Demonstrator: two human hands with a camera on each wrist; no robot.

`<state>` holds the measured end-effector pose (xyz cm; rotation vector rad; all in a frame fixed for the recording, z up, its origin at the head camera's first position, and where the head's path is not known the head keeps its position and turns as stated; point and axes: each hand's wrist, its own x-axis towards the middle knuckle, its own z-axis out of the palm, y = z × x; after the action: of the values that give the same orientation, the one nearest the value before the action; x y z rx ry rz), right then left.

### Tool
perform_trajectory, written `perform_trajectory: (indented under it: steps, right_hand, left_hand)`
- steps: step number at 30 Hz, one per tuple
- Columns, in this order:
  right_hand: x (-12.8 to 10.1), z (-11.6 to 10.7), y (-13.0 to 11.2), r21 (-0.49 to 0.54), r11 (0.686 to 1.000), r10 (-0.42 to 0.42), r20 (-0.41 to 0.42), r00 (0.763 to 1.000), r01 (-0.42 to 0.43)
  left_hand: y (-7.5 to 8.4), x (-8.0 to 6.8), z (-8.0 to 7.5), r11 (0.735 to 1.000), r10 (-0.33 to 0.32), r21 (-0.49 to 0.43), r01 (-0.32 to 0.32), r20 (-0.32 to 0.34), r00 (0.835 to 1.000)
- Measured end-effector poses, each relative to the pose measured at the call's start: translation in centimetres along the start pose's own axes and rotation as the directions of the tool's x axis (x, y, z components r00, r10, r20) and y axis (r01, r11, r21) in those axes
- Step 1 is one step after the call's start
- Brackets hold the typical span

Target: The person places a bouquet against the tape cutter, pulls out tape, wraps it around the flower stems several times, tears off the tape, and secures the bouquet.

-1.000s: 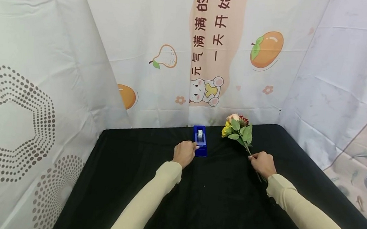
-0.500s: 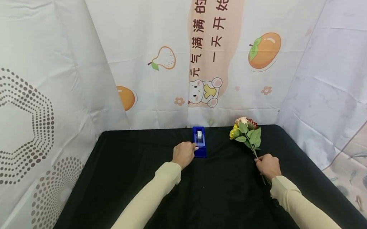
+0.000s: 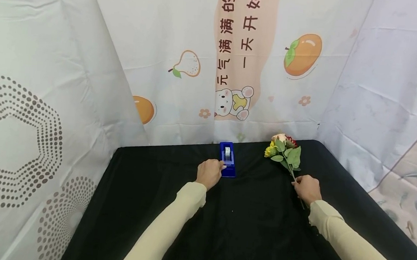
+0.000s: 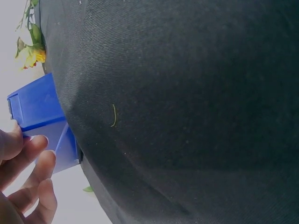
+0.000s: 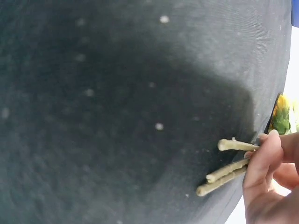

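A blue tape dispenser [image 3: 227, 170] with a roll of tape in it stands near the back edge of the table. At its left side my left hand [image 3: 210, 174] pinches it between thumb and curled fingers; the left wrist view shows the thumb and forefinger at the dispenser's [image 4: 39, 102] edge. Farther right, my right hand [image 3: 307, 189] holds a bunch of artificial flowers [image 3: 282, 149] by the stems. Its peach, yellow and dark red heads point toward the back. The cut stem ends [image 5: 226, 175] stick out behind my right fingers [image 5: 266, 161], low over the cloth.
Black cloth [image 3: 237, 234] covers the table. A printed white curtain [image 3: 181, 103] hangs right behind the back edge, with more curtains at left [image 3: 85, 108] and right [image 3: 387, 99]. A thin yellowish thread [image 4: 114, 115] lies on the cloth in the left wrist view.
My right hand has moved the flowers to the right, away from the tape dispenser, mostly in the first half second. My left hand and the dispenser have stayed in place.
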<state>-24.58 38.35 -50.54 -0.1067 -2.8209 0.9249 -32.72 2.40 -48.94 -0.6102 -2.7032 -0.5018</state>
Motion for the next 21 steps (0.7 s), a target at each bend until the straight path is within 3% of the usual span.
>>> perform_trajectory:
  steps: [13,21]
  right_hand:
    - [1.1,0.7,-0.7,-0.069,0.988,-0.137,-0.015,0.991,0.135]
    - [1.3,0.5,-1.2,-0.056,0.983,-0.182,-0.096,0.979,0.177]
  left_hand:
    - [-1.1,-0.9,-0.9,1.0,0.014,0.018,-0.015,0.004,1.0]
    - [-1.7,-1.3,-2.4,0.991,0.129,0.036,-0.13,0.035,0.991]
